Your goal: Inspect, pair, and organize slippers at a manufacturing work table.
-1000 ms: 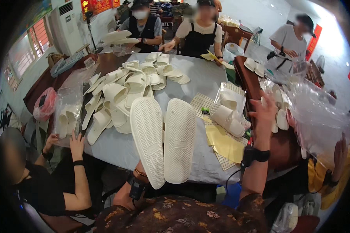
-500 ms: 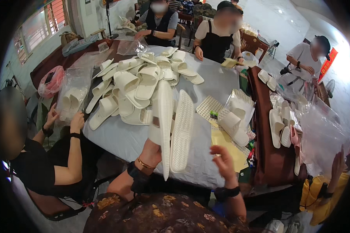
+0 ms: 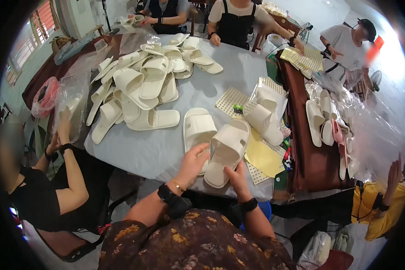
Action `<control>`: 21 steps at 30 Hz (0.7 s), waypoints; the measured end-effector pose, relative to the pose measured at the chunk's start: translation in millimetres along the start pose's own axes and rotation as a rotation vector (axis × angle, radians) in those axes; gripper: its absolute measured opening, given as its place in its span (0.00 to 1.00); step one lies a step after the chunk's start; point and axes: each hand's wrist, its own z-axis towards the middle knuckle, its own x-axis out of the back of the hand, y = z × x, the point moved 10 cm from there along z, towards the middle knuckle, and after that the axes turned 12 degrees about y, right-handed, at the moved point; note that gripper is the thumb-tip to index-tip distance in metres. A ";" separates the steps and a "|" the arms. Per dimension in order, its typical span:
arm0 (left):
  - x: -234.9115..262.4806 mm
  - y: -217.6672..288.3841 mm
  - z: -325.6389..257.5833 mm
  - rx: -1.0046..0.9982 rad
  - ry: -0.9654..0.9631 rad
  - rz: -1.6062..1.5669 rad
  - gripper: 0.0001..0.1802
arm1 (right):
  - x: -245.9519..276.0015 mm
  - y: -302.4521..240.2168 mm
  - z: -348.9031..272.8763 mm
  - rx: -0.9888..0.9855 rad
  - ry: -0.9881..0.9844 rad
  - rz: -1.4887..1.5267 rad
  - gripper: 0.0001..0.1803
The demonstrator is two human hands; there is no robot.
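Two white slippers sit side by side in front of me with their soles down, toes away from me. My left hand (image 3: 194, 163) lies over the heel side of the left slipper (image 3: 198, 128), its fingers stretched toward the gap between the pair. The right slipper (image 3: 227, 145) is tilted a little and overlaps the left one's edge. My right hand (image 3: 240, 179) grips its heel side, thumb on the insole and the other fingers mostly hidden. A large heap of white slippers (image 3: 141, 83) covers the table's left half, one loose slipper (image 3: 162, 119) lying at its near edge.
Yellow and dotted sticker sheets (image 3: 262, 158) and bagged slippers (image 3: 264, 114) lie right of my hands. More slippers and clear plastic bags (image 3: 369, 135) cover the brown surface beyond. On the left, a person's hands (image 3: 60, 132) handle a clear bag. Other people stand or sit around.
The slipper pair has turned from upright, soles showing, to soles down nearer the table's front. My right hand has come in and taken hold of one; my left hand's grip has loosened.
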 end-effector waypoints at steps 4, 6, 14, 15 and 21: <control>54.3 36.0 -8.7 -0.636 0.302 0.670 0.26 | 14.3 11.9 0.3 -0.071 -0.012 0.056 0.25; 73.0 -0.8 4.6 -0.318 0.246 0.713 0.28 | 14.6 9.3 0.6 -0.025 -0.013 -0.055 0.25; 65.5 -60.7 2.0 0.210 0.184 0.160 0.31 | -6.0 6.4 -1.9 0.014 -0.036 -0.144 0.25; 61.4 -64.5 1.9 0.276 0.139 0.108 0.30 | -8.8 5.2 -3.4 0.006 -0.043 -0.120 0.26; 47.3 -51.8 -4.9 0.330 0.054 -0.341 0.23 | -18.6 -4.8 -13.9 -0.120 -0.082 0.084 0.27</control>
